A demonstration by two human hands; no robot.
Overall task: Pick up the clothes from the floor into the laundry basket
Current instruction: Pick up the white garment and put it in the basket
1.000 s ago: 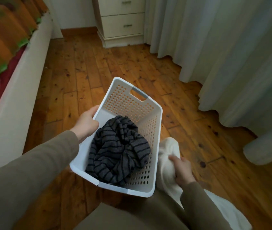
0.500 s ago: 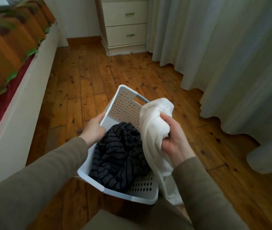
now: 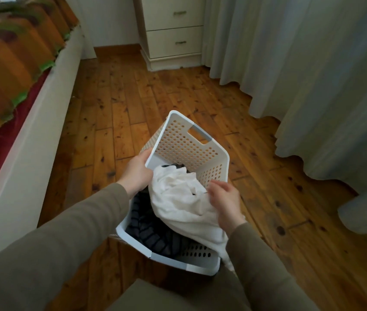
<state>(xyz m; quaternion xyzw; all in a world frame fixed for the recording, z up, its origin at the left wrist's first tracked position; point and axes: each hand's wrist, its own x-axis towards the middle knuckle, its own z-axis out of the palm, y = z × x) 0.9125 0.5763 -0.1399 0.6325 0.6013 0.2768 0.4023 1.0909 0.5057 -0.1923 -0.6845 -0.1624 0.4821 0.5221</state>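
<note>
A white perforated laundry basket point(image 3: 184, 142) is held tilted above the wooden floor in front of me. My left hand point(image 3: 136, 173) grips its left rim. Inside lies a dark striped garment point(image 3: 151, 232), and a white garment point(image 3: 178, 198) is bunched on top of it. One end of the white garment trails over the basket's right rim under my wrist. My right hand point(image 3: 225, 203) sits on the right side of the white garment with its fingers curled into the fabric.
A bed with an orange and green blanket point(image 3: 10, 63) and a white frame point(image 3: 32, 153) runs along the left. A cream chest of drawers point(image 3: 173, 34) stands at the back. Pale curtains point(image 3: 312, 86) hang to the floor on the right. My knee is at the bottom.
My right hand lifted the white garment from the floor beside the basket, carried it over the rim and lowered it onto the striped garment. The left hand kept hold of the rim.
</note>
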